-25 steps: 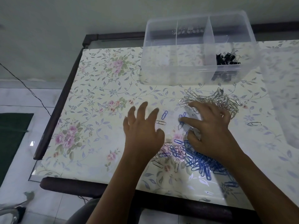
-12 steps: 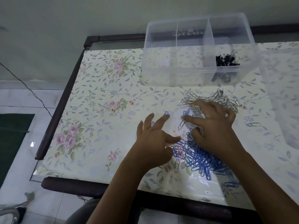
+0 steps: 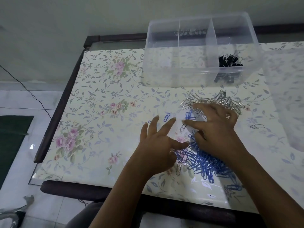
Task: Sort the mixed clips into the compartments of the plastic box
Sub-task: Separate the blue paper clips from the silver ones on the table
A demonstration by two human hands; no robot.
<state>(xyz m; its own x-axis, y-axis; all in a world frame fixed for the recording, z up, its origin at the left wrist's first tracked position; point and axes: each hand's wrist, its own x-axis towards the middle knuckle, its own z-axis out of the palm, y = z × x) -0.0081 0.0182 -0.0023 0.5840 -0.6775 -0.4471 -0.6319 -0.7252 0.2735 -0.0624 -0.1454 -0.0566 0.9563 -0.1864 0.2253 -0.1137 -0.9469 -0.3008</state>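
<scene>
- Sorting stage shown: blue wire paper clips (image 3: 205, 163) heaped at the near edge of the floral-covered table (image 3: 107, 96), silver wire paper clips (image 3: 213, 99) heaped farther back, just in front of the clear plastic box (image 3: 164, 76).
- Left hand (image 3: 158, 145): fingers straight and spread wide, holding nothing. Over the last second it has slid rightward, and its thumb now touches the left fringe of the blue heap.
- Right hand (image 3: 218, 134): also spread flat and gripping nothing. It has edged back towards the silver heap, where its outer fingers now rest. Its forefinger reaches left to a stray silver clip (image 3: 183, 128).
- Stray blue clip (image 3: 166, 117): lies between the left fingertips, unmoved.
- Box contents: black binder clips (image 3: 230, 60) in the right compartment; the other two compartments show no clips.
- Reading: the hands are closing on the gap between the heaps, apparently raking strays to their own colour. Neither paper-clip heap has yet reached a compartment, so most of the task remains.
</scene>
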